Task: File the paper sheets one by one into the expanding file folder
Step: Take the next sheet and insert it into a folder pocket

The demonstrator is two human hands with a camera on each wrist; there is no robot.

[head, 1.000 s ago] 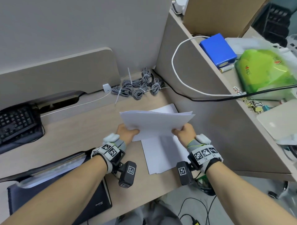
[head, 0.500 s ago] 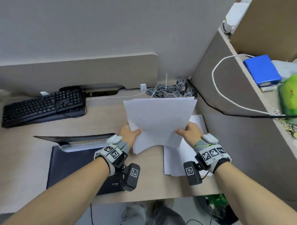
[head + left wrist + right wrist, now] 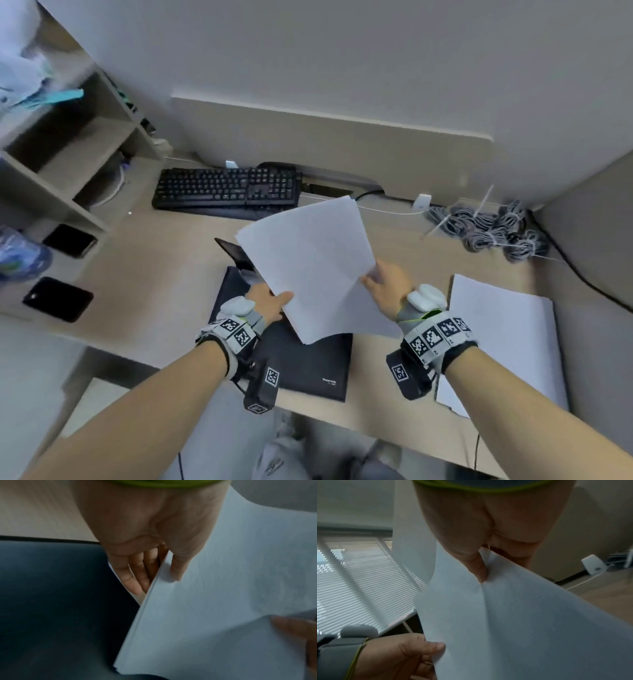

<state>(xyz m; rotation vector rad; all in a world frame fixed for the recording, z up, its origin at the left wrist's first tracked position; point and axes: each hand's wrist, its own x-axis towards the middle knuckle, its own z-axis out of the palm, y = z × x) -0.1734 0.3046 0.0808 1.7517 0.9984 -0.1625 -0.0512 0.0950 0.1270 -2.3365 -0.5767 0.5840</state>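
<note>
Your left hand (image 3: pixel 269 303) and right hand (image 3: pixel 388 286) both pinch the paper sheets (image 3: pixel 308 263) by their edges, fingers (image 3: pixel 137 577) clamped underneath, right above the black file folder (image 3: pixel 308 363) on the table (image 3: pixel 154 274).

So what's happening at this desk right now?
A person is holding a small batch of white paper sheets with both hands, the left hand and right hand each pinching an edge. The sheets hang above the black expanding file folder on the desk. More paper lies to the right.
</note>
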